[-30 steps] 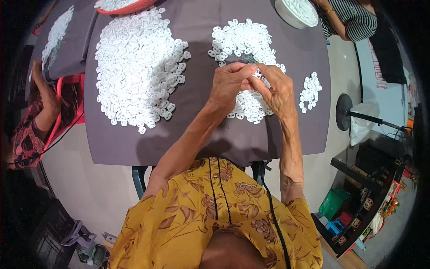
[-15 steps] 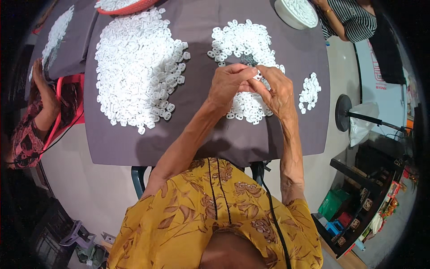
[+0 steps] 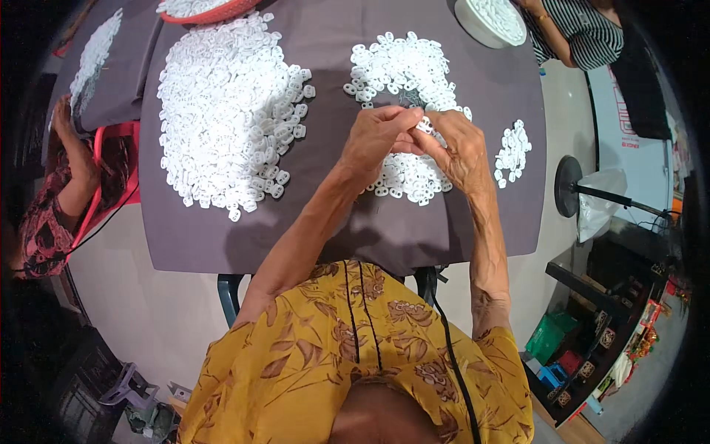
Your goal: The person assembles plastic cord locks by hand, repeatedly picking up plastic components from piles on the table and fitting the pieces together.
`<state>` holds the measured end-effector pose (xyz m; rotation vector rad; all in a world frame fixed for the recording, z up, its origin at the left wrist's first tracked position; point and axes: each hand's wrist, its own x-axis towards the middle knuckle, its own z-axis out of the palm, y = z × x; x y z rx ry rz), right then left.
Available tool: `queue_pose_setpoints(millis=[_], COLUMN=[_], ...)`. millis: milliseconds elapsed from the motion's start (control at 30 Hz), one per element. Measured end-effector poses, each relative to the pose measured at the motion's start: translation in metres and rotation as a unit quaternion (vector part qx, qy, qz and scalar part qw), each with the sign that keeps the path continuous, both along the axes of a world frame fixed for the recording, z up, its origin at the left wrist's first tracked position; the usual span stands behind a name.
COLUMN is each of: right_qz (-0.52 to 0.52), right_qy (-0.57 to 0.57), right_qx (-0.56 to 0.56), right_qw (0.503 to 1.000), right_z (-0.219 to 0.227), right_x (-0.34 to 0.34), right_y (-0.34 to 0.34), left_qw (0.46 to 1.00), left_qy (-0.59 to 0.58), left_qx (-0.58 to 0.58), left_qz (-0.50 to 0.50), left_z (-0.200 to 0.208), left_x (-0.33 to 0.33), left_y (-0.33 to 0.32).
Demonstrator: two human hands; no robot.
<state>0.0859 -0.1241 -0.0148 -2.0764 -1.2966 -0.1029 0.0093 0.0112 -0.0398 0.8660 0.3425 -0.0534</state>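
My left hand and my right hand meet over the middle pile, fingertips close together. Between the right thumb and fingers sits a small white plastic piece with holes. The left thumb and forefinger pinch right beside it; whatever they hold is too small to make out. Beneath and around both hands spreads a pile of similar white pieces, partly hidden by them. Just beyond the fingertips lies a little heap of thin grey metal bits, perhaps screws.
A much larger heap of white pieces covers the table's left part. A small group lies at right. At the far edge stand a red basket and a white bowl, both filled. Other people sit at far right and left.
Hardly anything differs. Both hands stay joined over the middle pile, with only slight shifts of the fingers and right forearm.
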Motion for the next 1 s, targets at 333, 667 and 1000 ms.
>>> queue_pose_setpoints(millis=[333,667,1000], right_qz=[0.027,0.060,0.074], right_qy=[-0.028,-0.033,-0.047], right_qx=[-0.021,0.009,-0.029], right_qw=[0.999,0.998,0.996], right_z=[-0.004,-0.006,-0.007], right_x=[0.004,0.006,0.011], right_y=[0.001,0.000,-0.007], left_qw=[1.000,1.000,1.000], left_qy=[-0.006,-0.010,-0.011], left_qx=[0.023,0.011,0.013], left_qz=[0.000,0.003,-0.006], left_z=[-0.005,-0.010,-0.009], left_x=[-0.001,-0.001,0.000], left_y=[-0.001,-0.003,-0.003])
